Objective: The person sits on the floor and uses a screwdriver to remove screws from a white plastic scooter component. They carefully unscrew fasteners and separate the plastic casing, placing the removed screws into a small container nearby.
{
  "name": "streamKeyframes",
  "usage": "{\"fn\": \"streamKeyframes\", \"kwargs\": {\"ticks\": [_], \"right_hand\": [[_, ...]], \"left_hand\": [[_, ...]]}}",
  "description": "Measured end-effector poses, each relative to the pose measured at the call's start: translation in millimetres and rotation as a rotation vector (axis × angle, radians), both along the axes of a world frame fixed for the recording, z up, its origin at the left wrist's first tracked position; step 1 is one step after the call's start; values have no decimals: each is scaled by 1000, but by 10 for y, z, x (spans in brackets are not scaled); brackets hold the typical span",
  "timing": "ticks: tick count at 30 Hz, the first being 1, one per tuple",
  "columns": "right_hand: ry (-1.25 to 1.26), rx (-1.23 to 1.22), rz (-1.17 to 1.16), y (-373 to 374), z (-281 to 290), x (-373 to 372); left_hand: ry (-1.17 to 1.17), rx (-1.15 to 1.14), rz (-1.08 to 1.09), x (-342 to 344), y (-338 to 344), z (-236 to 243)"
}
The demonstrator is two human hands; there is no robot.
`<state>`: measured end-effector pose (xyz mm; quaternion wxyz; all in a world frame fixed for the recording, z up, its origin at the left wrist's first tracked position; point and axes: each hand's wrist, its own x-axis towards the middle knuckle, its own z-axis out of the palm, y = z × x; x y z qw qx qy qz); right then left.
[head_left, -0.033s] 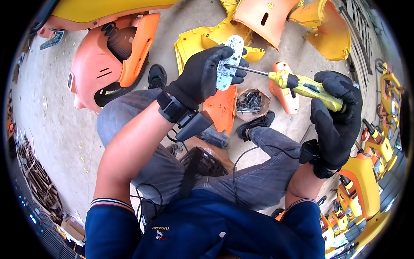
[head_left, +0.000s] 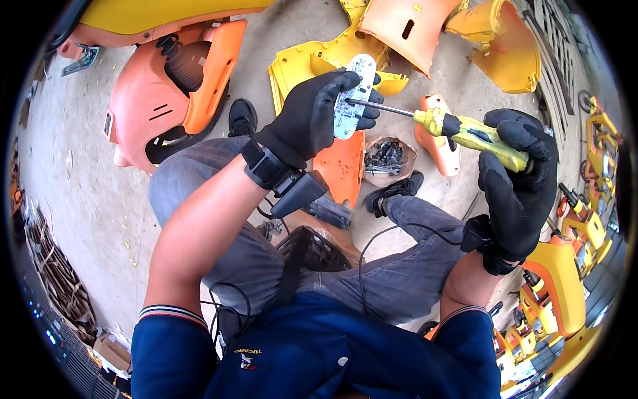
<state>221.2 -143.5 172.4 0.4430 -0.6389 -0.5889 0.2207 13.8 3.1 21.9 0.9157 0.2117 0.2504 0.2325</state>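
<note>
Oval plate [head_left: 357, 86] sits gripped in left hand [head_left: 306, 113], left of right hand [head_left: 522, 179], which holds yellow screwdriver [head_left: 470, 133], tip at plate.

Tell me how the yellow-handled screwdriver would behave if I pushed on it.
The screwdriver is likely stiff, since its metal shaft looks straight. It's probably heavier toward the yellow handle, which is much thicker than the shaft. Laid down, it might roll a little when nudged, because the handle looks rounded.
</note>
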Motion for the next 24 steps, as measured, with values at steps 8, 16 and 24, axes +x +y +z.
{"fn": "streamKeyframes", "kwargs": {"ticks": [8,16,24], "right_hand": [[-51,25,39,21,-15,1],[-70,56,77,43,-39,-21],[-171,-18,122,14,95,-84]], "left_hand": [[-7,-34,-1,11,7,-30],[-7,-61,-42,-12,24,34],[6,-36,-67,4,16,-19]]}}
